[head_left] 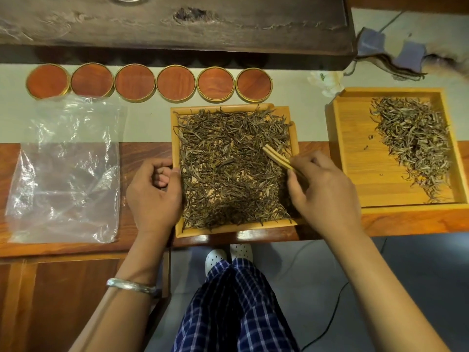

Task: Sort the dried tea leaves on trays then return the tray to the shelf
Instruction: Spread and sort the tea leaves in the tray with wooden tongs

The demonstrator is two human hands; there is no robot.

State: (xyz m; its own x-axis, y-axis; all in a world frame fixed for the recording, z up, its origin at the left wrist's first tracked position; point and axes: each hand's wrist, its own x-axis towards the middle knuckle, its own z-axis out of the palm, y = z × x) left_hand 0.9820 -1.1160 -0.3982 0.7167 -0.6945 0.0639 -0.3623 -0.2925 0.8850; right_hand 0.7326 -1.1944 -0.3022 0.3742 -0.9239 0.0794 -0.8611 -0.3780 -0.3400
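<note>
A square wooden tray [177,232] in front of me is covered with dark dried tea leaves [228,168]. My left hand [154,194] grips the tray's left rim, fingers curled. My right hand [322,189] holds bamboo tweezers [275,157] whose tips rest among the leaves at the tray's right side. A second, larger wooden tray [355,161] at the right holds a paler heap of tea leaves [413,146] along its right half.
Several round red-topped tins [175,83] line the back of the table. A clear plastic bag [66,168] lies flat at the left. A dark wooden slab [177,21] runs along the far side. Folded cloth [390,59] lies at the back right.
</note>
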